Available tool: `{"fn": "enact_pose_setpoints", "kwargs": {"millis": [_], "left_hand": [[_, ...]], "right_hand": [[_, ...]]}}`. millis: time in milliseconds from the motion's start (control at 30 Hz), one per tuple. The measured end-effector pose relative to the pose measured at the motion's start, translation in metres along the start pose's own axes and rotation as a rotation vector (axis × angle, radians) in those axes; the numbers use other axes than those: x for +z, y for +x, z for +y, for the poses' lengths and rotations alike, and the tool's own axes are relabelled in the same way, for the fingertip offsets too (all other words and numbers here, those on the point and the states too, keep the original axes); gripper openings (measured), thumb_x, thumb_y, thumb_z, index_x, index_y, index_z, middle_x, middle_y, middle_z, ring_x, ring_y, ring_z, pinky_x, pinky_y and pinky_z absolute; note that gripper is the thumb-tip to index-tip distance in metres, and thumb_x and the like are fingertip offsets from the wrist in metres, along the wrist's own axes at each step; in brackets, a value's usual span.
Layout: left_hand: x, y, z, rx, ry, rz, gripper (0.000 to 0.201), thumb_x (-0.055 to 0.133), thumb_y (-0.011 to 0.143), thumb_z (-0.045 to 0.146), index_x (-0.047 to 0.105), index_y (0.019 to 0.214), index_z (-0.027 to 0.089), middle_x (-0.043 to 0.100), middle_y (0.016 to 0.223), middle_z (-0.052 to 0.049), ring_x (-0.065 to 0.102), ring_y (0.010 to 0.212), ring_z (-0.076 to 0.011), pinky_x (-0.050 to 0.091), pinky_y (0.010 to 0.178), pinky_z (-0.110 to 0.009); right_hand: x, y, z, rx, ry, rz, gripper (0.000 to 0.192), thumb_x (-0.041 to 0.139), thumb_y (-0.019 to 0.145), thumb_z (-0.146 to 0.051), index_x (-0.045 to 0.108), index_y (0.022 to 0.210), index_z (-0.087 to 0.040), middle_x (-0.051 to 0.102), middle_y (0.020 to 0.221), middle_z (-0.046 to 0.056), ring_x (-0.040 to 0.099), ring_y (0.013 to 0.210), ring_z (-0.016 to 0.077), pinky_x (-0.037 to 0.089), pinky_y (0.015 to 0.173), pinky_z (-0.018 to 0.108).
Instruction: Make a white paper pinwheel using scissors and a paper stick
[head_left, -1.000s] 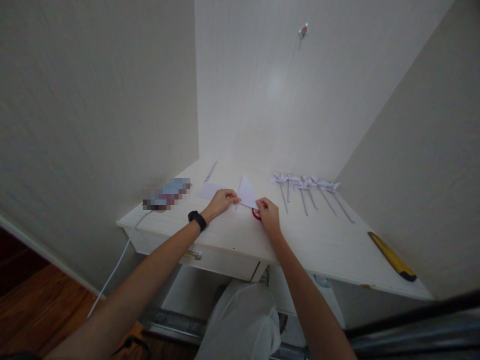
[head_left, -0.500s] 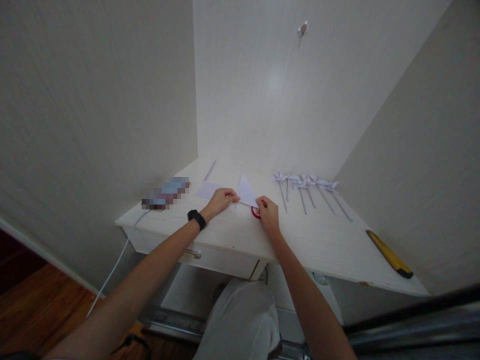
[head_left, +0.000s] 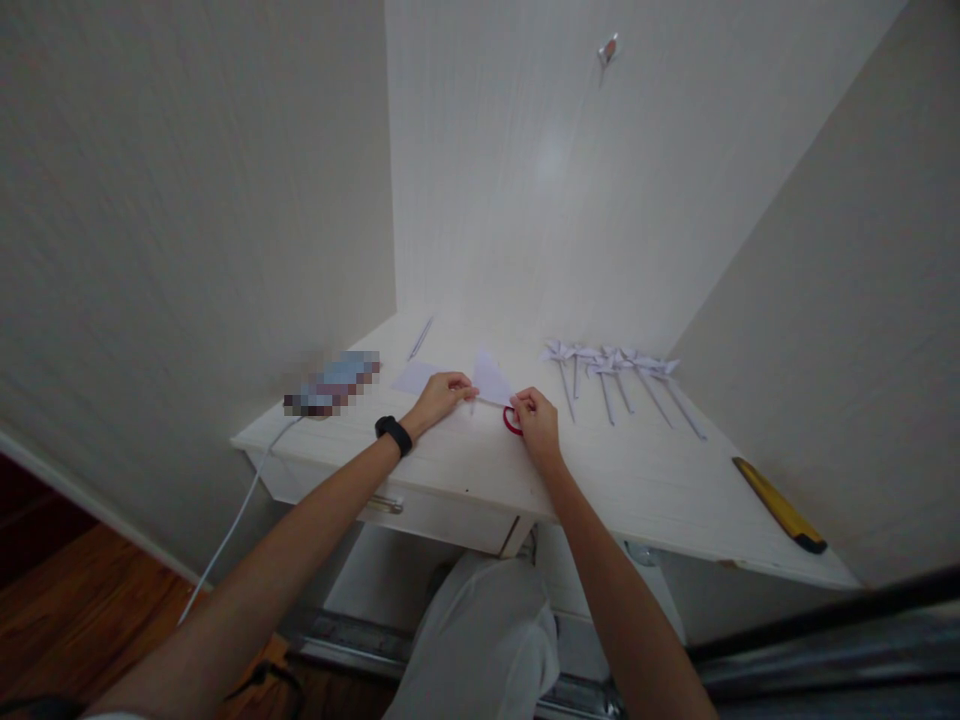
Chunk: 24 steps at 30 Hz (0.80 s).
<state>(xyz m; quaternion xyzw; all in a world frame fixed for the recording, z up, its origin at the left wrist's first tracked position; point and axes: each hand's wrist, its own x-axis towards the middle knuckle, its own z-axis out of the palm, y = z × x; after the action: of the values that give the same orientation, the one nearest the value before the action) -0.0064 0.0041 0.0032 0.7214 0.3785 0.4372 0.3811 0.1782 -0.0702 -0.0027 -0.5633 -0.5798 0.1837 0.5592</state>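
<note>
A white sheet of paper [head_left: 491, 380], triangular in outline, is held between my two hands just above the desk. My left hand [head_left: 445, 396], with a black band on its wrist, pinches the left corner. The right corner is pinched between the thumb and fingers of my right hand [head_left: 535, 416]. Beside and partly under the right hand shows a red loop [head_left: 512, 420], which looks like a scissors handle; the rest of it is hidden. Another flat piece of paper [head_left: 414, 377] lies on the desk behind my left hand.
Several white paper pinwheels [head_left: 607, 362] on sticks lie at the back right. Two thin white sticks [head_left: 421, 339] rest at the back left. A blurred-out device [head_left: 334, 384] with a white cable [head_left: 232, 525] lies left. A yellow-and-black cutter [head_left: 780, 507] sits at the right edge.
Both hands keep hold of the paper at its corners. The paper has tilted slightly, and a little more of the red loop shows beside my right hand.
</note>
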Motion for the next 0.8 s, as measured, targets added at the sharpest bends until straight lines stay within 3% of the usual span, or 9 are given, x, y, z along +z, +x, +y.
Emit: {"fn": "enact_pose_setpoints", "kwargs": {"millis": [233,367,467,533,600,667,800], "left_hand": [[0.000,0.002,-0.003,0.017,-0.012,-0.001,0.019,0.065,0.069,0.033,0.062,0.065,0.015,0.062,0.063,-0.001,0.053,0.061,-0.0123,0.040,0.062,-0.025],[0.000,0.001,-0.001,0.058,0.084,0.023,0.019,0.062,0.073,0.033,0.062,0.069,0.015,0.065,0.070,-0.003,0.057,0.068,-0.0151,0.044,0.069,-0.028],[-0.007,-0.002,0.008,0.135,0.313,0.157,0.018,0.055,0.080,0.030,0.065,0.081,0.015,0.067,0.087,-0.008,0.060,0.086,-0.0201,0.045,0.083,-0.034],[-0.016,-0.005,0.016,0.191,0.589,0.298,0.021,0.049,0.084,0.026,0.065,0.094,0.014,0.064,0.105,-0.013,0.053,0.109,-0.0256,0.037,0.099,-0.043],[-0.026,-0.010,0.023,0.163,0.821,0.382,0.037,0.047,0.085,0.022,0.056,0.119,0.012,0.051,0.130,-0.018,0.035,0.130,-0.0325,0.021,0.108,-0.054],[-0.034,-0.016,0.026,0.051,0.965,0.451,0.055,0.049,0.084,0.025,0.040,0.136,0.008,0.027,0.148,-0.022,0.011,0.138,-0.0431,0.009,0.105,-0.067],[-0.042,-0.028,0.020,-0.154,1.063,0.537,0.076,0.055,0.082,0.036,0.024,0.147,0.012,0.001,0.154,-0.024,-0.001,0.135,-0.0538,0.003,0.099,-0.074]], "right_hand": [[-0.001,-0.001,-0.002,-0.053,-0.026,0.004,0.020,0.052,0.079,-0.035,0.053,0.067,-0.019,0.049,0.048,-0.005,0.042,0.045,0.0108,0.030,0.049,0.023],[0.000,0.000,0.000,-0.062,-0.032,0.003,0.021,0.052,0.080,-0.037,0.054,0.069,-0.019,0.049,0.049,-0.005,0.041,0.044,0.0108,0.029,0.048,0.023],[0.000,0.000,0.003,-0.063,-0.039,0.018,0.019,0.050,0.081,-0.036,0.053,0.071,-0.020,0.050,0.049,-0.005,0.042,0.044,0.0111,0.030,0.048,0.023],[0.000,0.001,0.005,-0.050,-0.039,0.046,0.019,0.049,0.081,-0.036,0.053,0.072,-0.020,0.051,0.049,-0.005,0.044,0.044,0.0115,0.031,0.049,0.023],[-0.001,0.002,0.007,-0.035,-0.046,0.068,0.019,0.048,0.082,-0.036,0.052,0.072,-0.020,0.052,0.049,-0.004,0.046,0.045,0.0120,0.033,0.050,0.023],[-0.002,0.002,0.008,-0.023,-0.054,0.074,0.018,0.049,0.081,-0.035,0.052,0.071,-0.020,0.052,0.049,-0.004,0.047,0.046,0.0124,0.034,0.051,0.024],[-0.002,0.002,0.006,-0.010,-0.052,0.069,0.018,0.049,0.081,-0.035,0.052,0.071,-0.020,0.051,0.049,-0.004,0.046,0.045,0.0124,0.034,0.051,0.024]]}}
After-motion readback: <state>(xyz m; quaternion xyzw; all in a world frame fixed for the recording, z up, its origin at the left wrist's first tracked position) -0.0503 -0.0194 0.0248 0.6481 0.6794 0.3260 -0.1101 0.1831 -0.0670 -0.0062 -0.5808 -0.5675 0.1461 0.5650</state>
